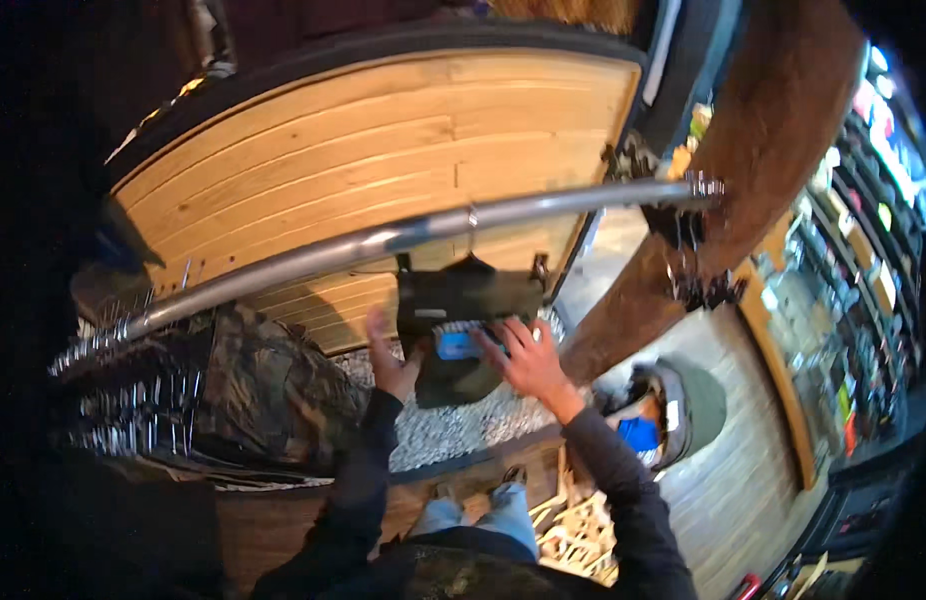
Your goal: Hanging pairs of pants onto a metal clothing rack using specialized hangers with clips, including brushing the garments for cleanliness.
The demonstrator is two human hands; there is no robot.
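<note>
A dark olive garment [461, 300], probably folded trousers, hangs from a clip hanger [470, 262] on a metal rail. A blue-and-white tag [455, 345] lies against its front. From the right, my right hand [535, 368] reaches over the garment, its bent fingers on the tag's right end. My left hand [393, 365] is at the garment's left edge, fingers apart and slightly blurred, thumb close to the cloth. Whether that thumb touches the cloth is hard to tell.
The metal rail [373, 243] runs across to a thick wooden post [643, 270]. Camouflage clothes [268, 385] hang packed at the left. Wood panelling [383, 130] stands behind, gravel [433, 435] below. A dark bin [695, 410] holds something blue. Stocked shelves [833, 290] line the right.
</note>
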